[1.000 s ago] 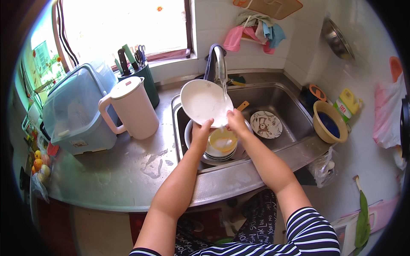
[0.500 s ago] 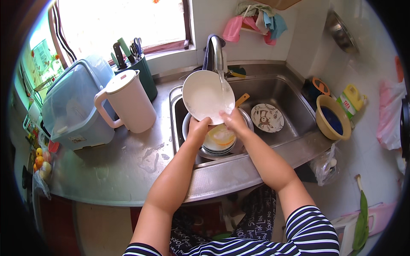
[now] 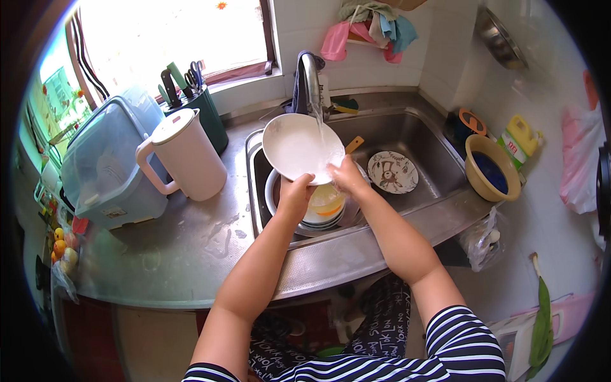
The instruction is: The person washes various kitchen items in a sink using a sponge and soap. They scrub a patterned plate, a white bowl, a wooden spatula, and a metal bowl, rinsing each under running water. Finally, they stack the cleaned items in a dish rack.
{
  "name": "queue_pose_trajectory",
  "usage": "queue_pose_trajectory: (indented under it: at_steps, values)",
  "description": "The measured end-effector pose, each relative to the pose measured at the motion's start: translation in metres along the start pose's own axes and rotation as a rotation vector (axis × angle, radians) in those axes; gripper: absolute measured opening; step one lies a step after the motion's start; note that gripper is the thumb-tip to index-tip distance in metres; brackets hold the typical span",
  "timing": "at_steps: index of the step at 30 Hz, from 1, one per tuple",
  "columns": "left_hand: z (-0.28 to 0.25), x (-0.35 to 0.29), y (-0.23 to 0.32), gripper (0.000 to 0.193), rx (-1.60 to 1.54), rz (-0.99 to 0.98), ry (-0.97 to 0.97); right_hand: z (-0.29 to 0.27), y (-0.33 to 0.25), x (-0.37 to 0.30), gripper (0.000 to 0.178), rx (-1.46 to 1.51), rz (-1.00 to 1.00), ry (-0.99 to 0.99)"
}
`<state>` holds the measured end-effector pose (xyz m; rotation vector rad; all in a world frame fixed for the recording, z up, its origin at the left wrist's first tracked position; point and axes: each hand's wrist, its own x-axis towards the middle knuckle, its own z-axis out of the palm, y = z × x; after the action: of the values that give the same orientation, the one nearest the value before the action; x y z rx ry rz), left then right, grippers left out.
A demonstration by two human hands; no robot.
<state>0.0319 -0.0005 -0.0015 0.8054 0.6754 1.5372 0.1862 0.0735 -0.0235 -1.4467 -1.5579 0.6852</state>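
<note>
My left hand (image 3: 296, 197) is closed on the lower rim of a white plate (image 3: 296, 146), thumb over the front. At its lower right edge my right hand (image 3: 347, 175) grips the same plate, its fingers partly lost in splashing water. The plate is tilted up under the steel faucet (image 3: 312, 83), and water runs onto its right side. Below my hands a metal basin (image 3: 272, 194) stands in the sink, holding stacked dishes and a yellowish bowl (image 3: 326, 199). A wooden handle (image 3: 354, 144) sticks out behind my right hand. A patterned plate (image 3: 393, 172) lies on the sink floor.
Left on the counter are a pink kettle (image 3: 191, 159), a knife block (image 3: 207, 118) and a lidded blue plastic box (image 3: 118, 165). A yellow basin (image 3: 487, 169) and a yellow jug (image 3: 519, 141) stand right of the sink (image 3: 439, 143). Cloths (image 3: 369, 32) hang on the wall.
The view has shifted slightly. The plate is tipped a little differently under the stream, and my right hand has slid along its lower right rim, with more splashing there.
</note>
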Motion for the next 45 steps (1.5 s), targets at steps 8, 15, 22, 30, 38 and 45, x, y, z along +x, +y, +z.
queue_pose_trajectory:
  at_steps: [8,15,22,30,38,45]
  values:
    - [-0.011,0.004,0.008,0.047,-0.077,-0.241,-0.082,-0.047,-0.034,-0.001,0.041,-0.492,-0.185,0.089]
    - [-0.003,-0.004,0.023,0.063,-0.036,-0.258,0.011,-0.039,-0.072,-0.037,0.046,-0.591,-0.728,-0.647]
    - [-0.022,0.011,0.007,0.074,0.076,-0.389,-0.052,-0.015,-0.054,-0.003,0.072,-0.914,-0.321,-0.496]
    - [-0.018,0.008,0.01,0.076,0.122,-0.431,-0.073,-0.001,-0.066,-0.012,0.069,-0.762,-0.398,-0.636]
    - [-0.013,0.008,0.009,0.072,0.127,-0.436,-0.085,0.002,-0.055,-0.021,0.068,-0.44,-0.456,-0.793]
    - [-0.027,0.005,0.032,0.072,0.109,-0.369,-0.045,-0.044,-0.039,0.005,0.054,-0.771,-0.181,-0.167]
